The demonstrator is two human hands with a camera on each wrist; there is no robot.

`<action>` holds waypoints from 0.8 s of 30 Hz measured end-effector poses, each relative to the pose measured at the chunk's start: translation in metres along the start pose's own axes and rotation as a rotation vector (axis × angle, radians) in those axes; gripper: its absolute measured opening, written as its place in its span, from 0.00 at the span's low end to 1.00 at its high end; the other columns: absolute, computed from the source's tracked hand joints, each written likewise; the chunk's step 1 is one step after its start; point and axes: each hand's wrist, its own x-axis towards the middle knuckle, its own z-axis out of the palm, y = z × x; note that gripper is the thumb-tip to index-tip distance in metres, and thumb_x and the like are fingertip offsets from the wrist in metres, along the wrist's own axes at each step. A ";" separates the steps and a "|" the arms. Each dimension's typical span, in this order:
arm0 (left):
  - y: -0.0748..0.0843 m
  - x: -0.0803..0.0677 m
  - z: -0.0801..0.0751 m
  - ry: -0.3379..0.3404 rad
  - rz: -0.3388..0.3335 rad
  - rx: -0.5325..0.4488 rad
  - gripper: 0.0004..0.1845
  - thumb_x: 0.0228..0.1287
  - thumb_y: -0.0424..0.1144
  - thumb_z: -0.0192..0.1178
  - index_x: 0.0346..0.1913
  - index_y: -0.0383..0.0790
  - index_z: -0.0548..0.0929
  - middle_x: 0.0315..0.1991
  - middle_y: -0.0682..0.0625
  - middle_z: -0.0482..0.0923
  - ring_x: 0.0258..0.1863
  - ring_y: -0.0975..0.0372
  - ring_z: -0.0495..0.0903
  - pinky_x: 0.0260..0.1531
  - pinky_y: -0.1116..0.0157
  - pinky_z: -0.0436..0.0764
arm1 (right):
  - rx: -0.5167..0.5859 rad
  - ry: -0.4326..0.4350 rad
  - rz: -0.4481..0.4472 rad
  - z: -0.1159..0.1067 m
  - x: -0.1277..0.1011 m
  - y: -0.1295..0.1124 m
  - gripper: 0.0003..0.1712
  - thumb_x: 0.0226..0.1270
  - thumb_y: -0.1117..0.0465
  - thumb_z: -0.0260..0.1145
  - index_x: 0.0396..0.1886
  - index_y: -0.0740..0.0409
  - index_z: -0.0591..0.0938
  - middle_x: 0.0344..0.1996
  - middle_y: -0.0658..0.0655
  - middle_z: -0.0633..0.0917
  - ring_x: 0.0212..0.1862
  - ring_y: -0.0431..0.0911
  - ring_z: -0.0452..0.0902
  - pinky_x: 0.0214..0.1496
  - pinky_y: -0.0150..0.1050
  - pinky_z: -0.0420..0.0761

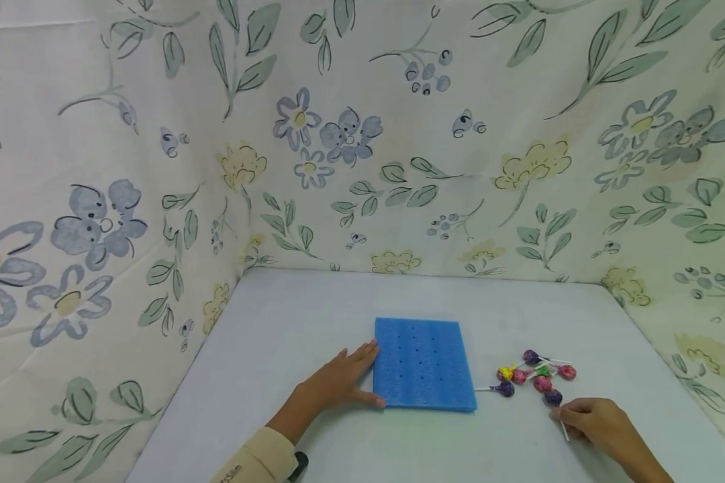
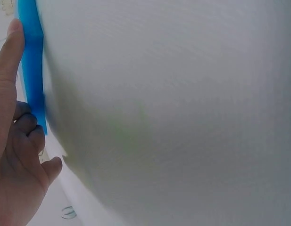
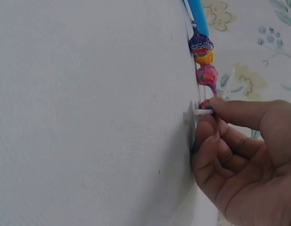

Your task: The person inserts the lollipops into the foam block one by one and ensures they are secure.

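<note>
Left hand (image 1: 338, 382) lies flat with straight fingers against the left edge of the blue foam board (image 1: 423, 363), steadying it. Right hand (image 1: 598, 422) pinches a purple lollipop (image 1: 552, 397) by its stick, nearest of the lollipop pile (image 1: 534, 376) right of the board on the table (image 1: 278, 322).

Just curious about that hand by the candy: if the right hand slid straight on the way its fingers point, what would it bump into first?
Probably the purple lollipop whose stick the right hand pinches; beyond it lies the rest of the lollipop pile. Depth is hard to judge.
</note>
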 end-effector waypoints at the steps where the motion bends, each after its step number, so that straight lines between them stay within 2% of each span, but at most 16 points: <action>1: 0.000 0.000 0.000 -0.001 -0.001 -0.003 0.61 0.62 0.72 0.67 0.86 0.39 0.54 0.87 0.47 0.49 0.86 0.54 0.52 0.82 0.42 0.57 | 0.022 -0.002 0.008 0.000 0.000 0.000 0.24 0.70 0.45 0.73 0.40 0.66 0.89 0.25 0.49 0.83 0.32 0.46 0.75 0.33 0.40 0.76; 8: 0.000 0.001 0.002 -0.005 -0.008 -0.001 0.61 0.62 0.72 0.67 0.86 0.39 0.54 0.87 0.47 0.48 0.86 0.55 0.51 0.82 0.43 0.56 | 0.158 0.007 0.028 0.003 0.000 -0.010 0.26 0.71 0.42 0.73 0.43 0.64 0.90 0.27 0.50 0.84 0.35 0.46 0.75 0.34 0.39 0.76; 14: 0.001 0.001 0.001 -0.001 -0.010 -0.001 0.61 0.62 0.71 0.68 0.85 0.38 0.55 0.87 0.47 0.48 0.86 0.55 0.52 0.82 0.42 0.56 | 0.213 0.041 -0.038 0.007 -0.002 -0.028 0.26 0.75 0.44 0.70 0.46 0.66 0.88 0.31 0.51 0.86 0.36 0.46 0.78 0.36 0.37 0.83; 24: 0.002 -0.001 0.001 -0.003 -0.009 -0.018 0.61 0.62 0.71 0.68 0.86 0.38 0.54 0.87 0.46 0.48 0.86 0.55 0.51 0.82 0.43 0.56 | 0.294 0.065 -0.139 0.021 -0.009 -0.064 0.23 0.73 0.48 0.73 0.51 0.64 0.88 0.35 0.56 0.89 0.38 0.46 0.85 0.42 0.37 0.86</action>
